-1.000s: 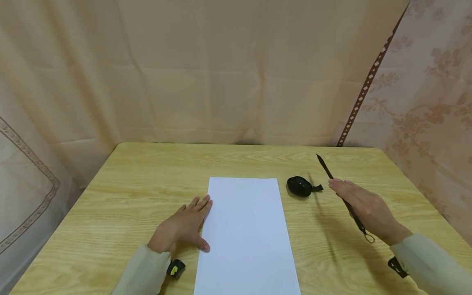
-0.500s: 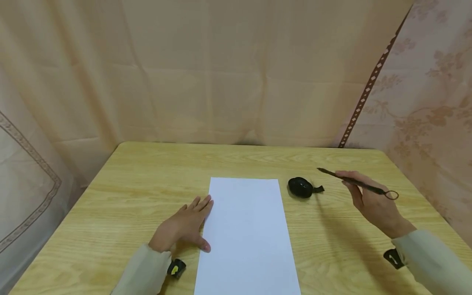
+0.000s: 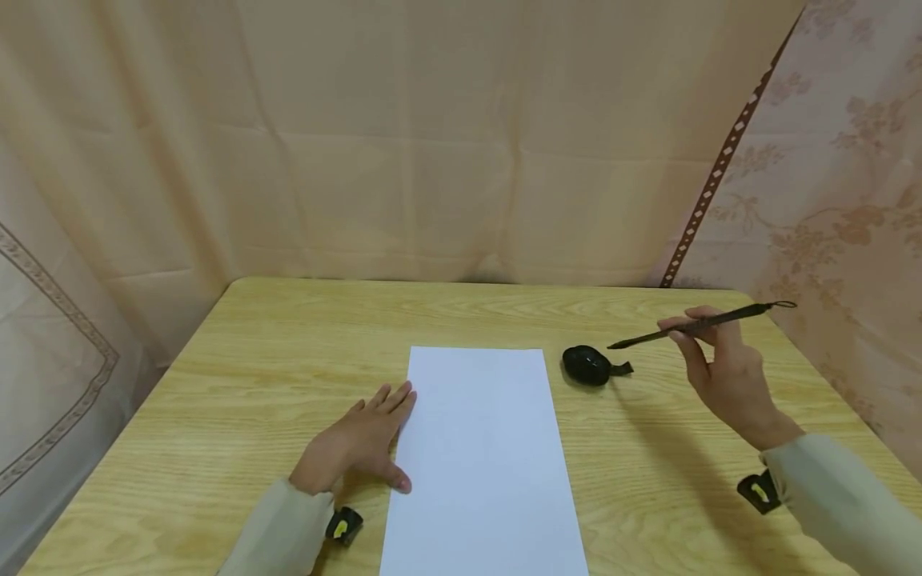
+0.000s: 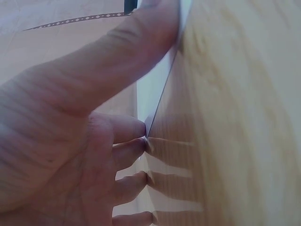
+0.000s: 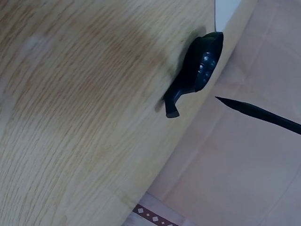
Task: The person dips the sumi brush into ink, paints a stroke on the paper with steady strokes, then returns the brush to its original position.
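Observation:
Between its thumb and fingers, my right hand [image 3: 731,392] pinches a dark calligraphy brush [image 3: 745,312]. The brush slants above the table, its pointed tip to the left and a hanging loop at its upper right end. Just left of the tip lies a glossy black rounded ink dish [image 3: 587,366] with a short stem. In the right wrist view the brush tip [image 5: 235,104] is apart from the dish [image 5: 202,63]. My left hand [image 3: 353,444] is spread flat, with its thumb and fingertips on the left edge of a blank white paper sheet [image 3: 486,464].
Everything lies on a light wood-grain table [image 3: 288,328]. Beige cloth [image 3: 432,160] hangs behind its far edge, with a flowered curtain [image 3: 857,200] at right. A black wrist camera [image 3: 344,526] sits below the left cuff and another [image 3: 759,490] below the right.
My right hand has turned the brush from pointing up-left to slanting down-left, bringing its tip lower and nearer the ink dish. My left hand and the paper have stayed in place.

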The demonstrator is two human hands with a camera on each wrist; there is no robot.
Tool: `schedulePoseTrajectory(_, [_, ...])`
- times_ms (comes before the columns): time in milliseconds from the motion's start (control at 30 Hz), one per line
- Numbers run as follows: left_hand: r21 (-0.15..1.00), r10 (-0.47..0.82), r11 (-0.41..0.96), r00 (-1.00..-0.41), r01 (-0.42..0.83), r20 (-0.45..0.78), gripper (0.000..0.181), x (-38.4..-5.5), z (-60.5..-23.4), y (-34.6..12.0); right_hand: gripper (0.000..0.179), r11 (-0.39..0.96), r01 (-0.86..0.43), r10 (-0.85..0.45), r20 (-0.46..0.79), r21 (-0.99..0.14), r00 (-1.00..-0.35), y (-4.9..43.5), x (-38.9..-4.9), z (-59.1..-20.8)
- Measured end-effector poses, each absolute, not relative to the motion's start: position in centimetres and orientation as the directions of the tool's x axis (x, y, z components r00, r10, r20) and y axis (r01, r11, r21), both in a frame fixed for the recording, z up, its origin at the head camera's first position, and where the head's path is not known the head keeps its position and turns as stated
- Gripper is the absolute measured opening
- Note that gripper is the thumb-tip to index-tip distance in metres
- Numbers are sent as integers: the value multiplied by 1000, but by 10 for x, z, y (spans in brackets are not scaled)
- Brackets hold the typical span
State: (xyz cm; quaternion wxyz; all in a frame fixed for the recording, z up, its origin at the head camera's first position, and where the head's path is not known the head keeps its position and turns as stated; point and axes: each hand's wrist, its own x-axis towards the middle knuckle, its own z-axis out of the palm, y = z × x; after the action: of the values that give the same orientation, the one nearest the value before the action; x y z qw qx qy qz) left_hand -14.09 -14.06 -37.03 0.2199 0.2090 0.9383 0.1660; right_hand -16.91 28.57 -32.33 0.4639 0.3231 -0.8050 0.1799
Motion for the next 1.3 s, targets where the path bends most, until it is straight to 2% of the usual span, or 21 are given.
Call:
schedulePoseTrajectory(200, [402,469,856,-813,324,-344,120,-141,-369,-141,48,744,-665,-318,841,-65,-438,286,-170,-319])
schedulePoseTrajectory(433, [403,469,856,-812,323,-347,120,-141,-370,-141,38,741,-660,-296,824,-122,-484,282,-173,-314])
schedulePoseTrajectory(500, [401,468,858,-812,322,-349,120,-141,-370,-141,37,743,-651,-282,810,-155,-515,280,-174,-312])
schedulePoseTrajectory(667, [396,463,861,-812,318,-355,120,-141,-370,-142,50,746,-630,-274,762,-217,-587,277,-180,-306])
schedulePoseTrajectory(1000, [395,465,860,-813,322,-349,119,-142,-369,-141,43,757,-623,-318,722,-197,-615,269,-193,-309])
schedulePoseTrajectory(1167, [395,466,860,-812,323,-351,119,-142,-369,-141,43,774,-586,-299,677,-241,-672,267,-198,-314])
schedulePoseTrajectory(1300, [391,466,861,-812,325,-352,119,-143,-370,-141,38,749,-580,-266,657,-319,-705,266,-202,-316])
